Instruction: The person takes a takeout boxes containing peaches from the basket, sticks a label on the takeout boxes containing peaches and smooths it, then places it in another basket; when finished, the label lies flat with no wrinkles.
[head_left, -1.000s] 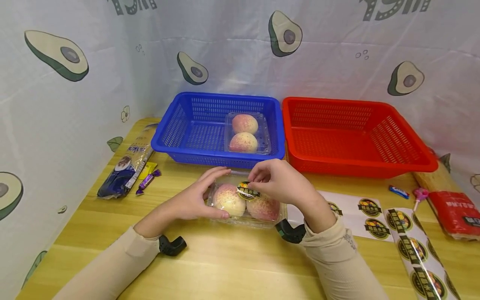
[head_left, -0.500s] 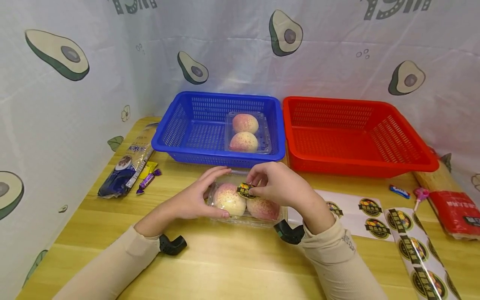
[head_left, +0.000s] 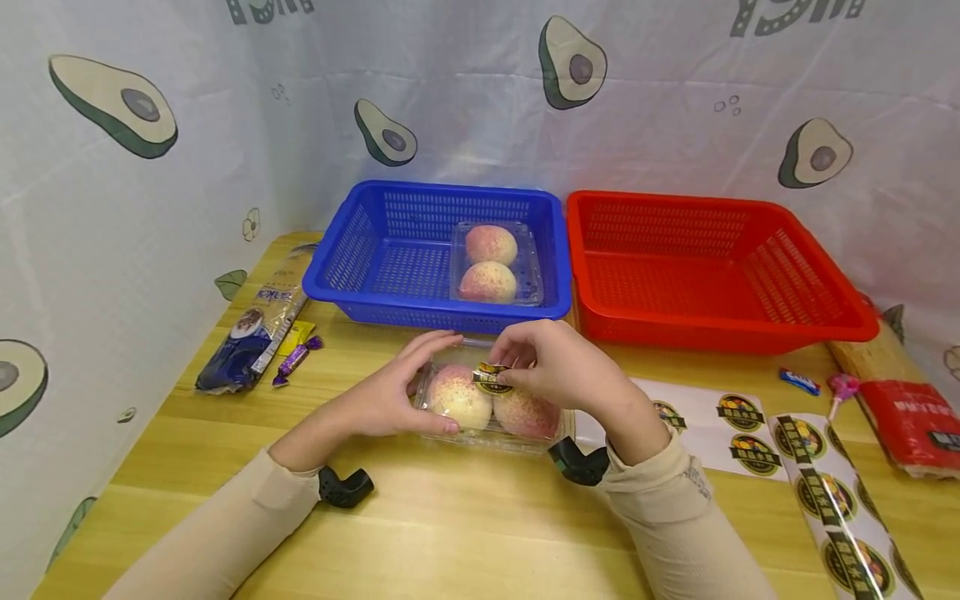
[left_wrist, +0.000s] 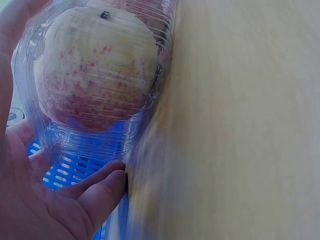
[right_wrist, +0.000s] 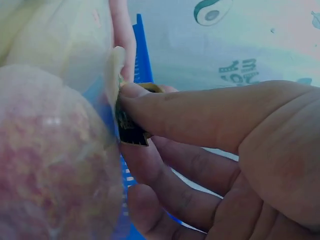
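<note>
Two peaches [head_left: 489,263] in blue basket [head_left: 360,258]

A clear, glossy ribbed plastic clamshell box [head_left: 491,408] sits on a smooth, light wooden table [head_left: 465,525]. Behind it stand perforated blue [head_left: 360,258] and red plastic baskets [head_left: 675,275]. A shiny paper sticker sheet [head_left: 750,442] lies nearby.

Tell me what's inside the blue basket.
The blue basket holds one clear clamshell box with two peaches inside. Its near wall hides the floor just behind it.
</note>
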